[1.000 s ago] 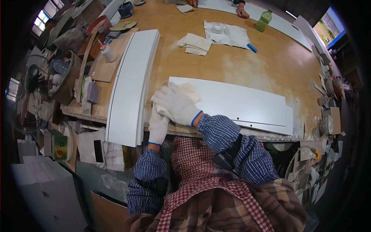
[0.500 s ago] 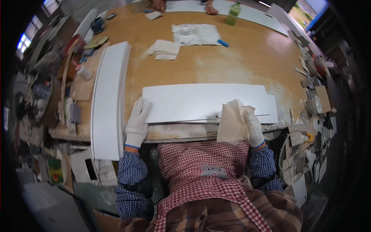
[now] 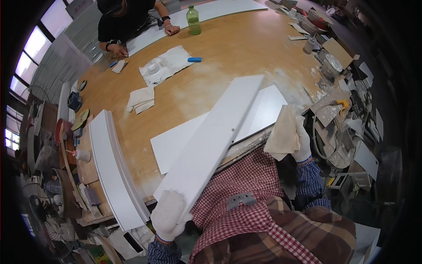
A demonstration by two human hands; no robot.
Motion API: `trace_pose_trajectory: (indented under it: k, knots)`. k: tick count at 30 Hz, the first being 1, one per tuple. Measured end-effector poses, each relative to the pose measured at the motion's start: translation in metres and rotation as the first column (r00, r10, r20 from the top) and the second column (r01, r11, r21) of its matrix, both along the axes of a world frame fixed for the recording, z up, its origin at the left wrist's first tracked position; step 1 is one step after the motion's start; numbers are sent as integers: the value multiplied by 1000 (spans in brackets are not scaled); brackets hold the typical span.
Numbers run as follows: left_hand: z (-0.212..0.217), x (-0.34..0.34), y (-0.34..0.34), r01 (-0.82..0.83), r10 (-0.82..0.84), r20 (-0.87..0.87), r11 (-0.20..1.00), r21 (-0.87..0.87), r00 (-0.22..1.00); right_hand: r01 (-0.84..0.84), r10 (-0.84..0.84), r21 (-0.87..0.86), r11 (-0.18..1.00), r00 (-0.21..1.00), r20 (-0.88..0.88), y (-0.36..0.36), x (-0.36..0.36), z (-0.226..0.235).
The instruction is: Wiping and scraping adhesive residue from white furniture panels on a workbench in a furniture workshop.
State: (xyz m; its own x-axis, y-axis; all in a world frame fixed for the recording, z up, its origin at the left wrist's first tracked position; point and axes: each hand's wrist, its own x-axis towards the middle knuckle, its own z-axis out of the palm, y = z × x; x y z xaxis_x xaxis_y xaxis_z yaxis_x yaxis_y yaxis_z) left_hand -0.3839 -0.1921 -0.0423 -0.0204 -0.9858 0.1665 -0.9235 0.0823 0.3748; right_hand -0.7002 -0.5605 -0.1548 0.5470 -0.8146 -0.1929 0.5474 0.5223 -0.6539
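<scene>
The big wooden table (image 3: 228, 48) has bare room in its middle. A long white board (image 3: 211, 145) lies slanted over a second white panel (image 3: 263, 112), and its near end sticks out past the table's front edge. The gloved left hand (image 3: 169, 215) grasps that near end. The gloved right hand (image 3: 299, 136) clutches a beige cloth (image 3: 281, 134) at the table's edge. Far away stands a green bottle (image 3: 193, 20); I cannot tell what is in it.

my left hand (image 3: 169, 215) is wearing a soft white cloth glove | I'm holding a smooth matt white board (image 3: 211, 145) | my right hand (image 3: 301, 138) is gripping a floppy tan rag (image 3: 281, 134) | wooden table (image 3: 228, 48) is looking dusty
</scene>
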Motion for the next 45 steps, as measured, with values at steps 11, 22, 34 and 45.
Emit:
trace_pose_trajectory:
  k: [11, 22, 34, 45]
  knots:
    - [-83, 21, 2, -710, -101, -877, 634, 307, -469, 81, -142, -314, 946, 974, -175, 25, 42, 49]
    - [-137, 29, -25, -436, 124, -738, 737, 516, -664, -547, -242, -694, -467, 834, -495, 123, 199, 15]
    - [-120, 5, -18, -535, 146, -786, 657, 531, -601, -777, -894, -630, 16, 271, -358, -107, 139, 0]
    - [-119, 3, -3, -453, 348, -775, 657, 603, -528, -721, -418, -658, -218, 678, -605, 0, 163, 38]
